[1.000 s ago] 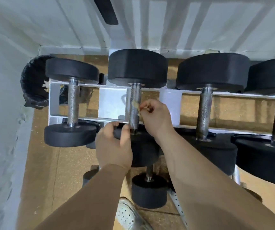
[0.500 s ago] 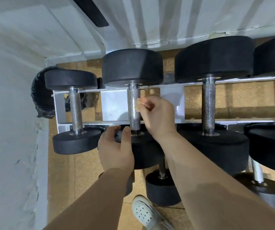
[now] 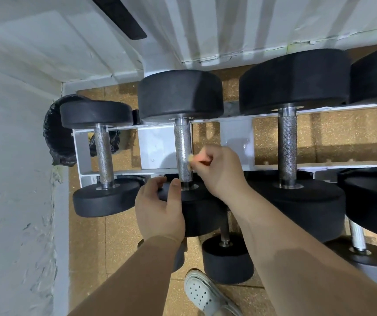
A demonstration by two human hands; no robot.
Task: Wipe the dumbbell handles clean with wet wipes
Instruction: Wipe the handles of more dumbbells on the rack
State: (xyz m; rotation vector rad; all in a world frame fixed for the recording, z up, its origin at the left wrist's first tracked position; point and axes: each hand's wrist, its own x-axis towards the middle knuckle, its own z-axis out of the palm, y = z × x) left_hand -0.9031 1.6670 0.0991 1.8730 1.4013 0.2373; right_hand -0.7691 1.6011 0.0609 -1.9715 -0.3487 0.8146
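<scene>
Pinched tight in the curled fingers of the right hand: a small, yellowish wad of wet wipe, pressed against the right side of the knurled steel handle, low on the grip. Clamped round the rim of the same dumbbell's near head: the left hand, thumb on top, steadying.

Mid-wipe on the second dumbbell from the left, by the look of it, with the back of the bar hidden and probably not yet reached. Calls next for a stroke up the handle toward the far head, then a turn of the bar under the left hand to bring the hidden side round.

Tight room sideways: smaller dumbbell near on the left, bigger dumbbell on the right, white rack rails crossing at both ends of the handle. Open gap between the rails for the knuckles, with the far head's collar as the stop.
</scene>
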